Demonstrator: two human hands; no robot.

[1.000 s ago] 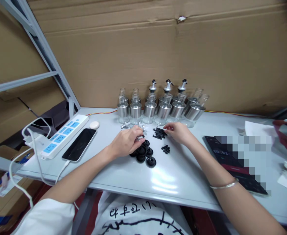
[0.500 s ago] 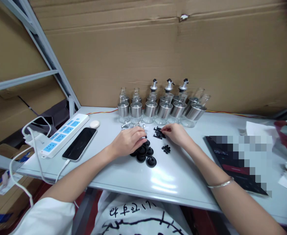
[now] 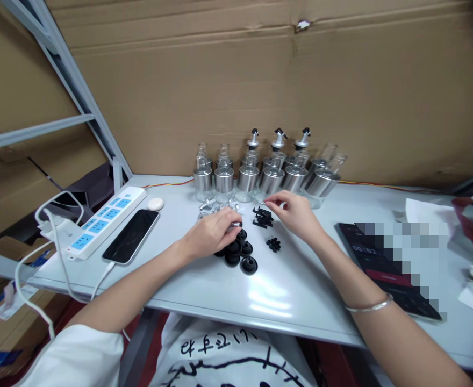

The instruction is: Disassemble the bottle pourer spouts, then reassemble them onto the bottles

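Observation:
My left hand (image 3: pixel 213 232) is closed around a small part with a black end, mostly hidden by the fingers, above the pile of round black stoppers (image 3: pixel 233 251). Silver spouts (image 3: pixel 225 205) lie just behind it. Raised beside the black clips (image 3: pixel 263 217), my right hand (image 3: pixel 293 210) has thumb and forefinger close together; whether anything is between them is too small to tell. Small black caps (image 3: pixel 273 244) sit in a cluster nearer the front. Glass bottles with metal sleeves (image 3: pixel 248 179) stand in rows behind, three with silver-and-black pourers (image 3: pixel 278 138) on top.
At the left are a white power strip (image 3: pixel 103 223), a phone (image 3: pixel 131 236) with a cable and a round white object (image 3: pixel 155 204). A tablet (image 3: pixel 385 269) lies at the right near white paper (image 3: pixel 425 215). Cardboard (image 3: pixel 220 80) rises behind the table.
My right hand has lifted off the black clips and moved slightly back, toward the bottles. My left hand has hardly moved; its black-ended part shows a little more.

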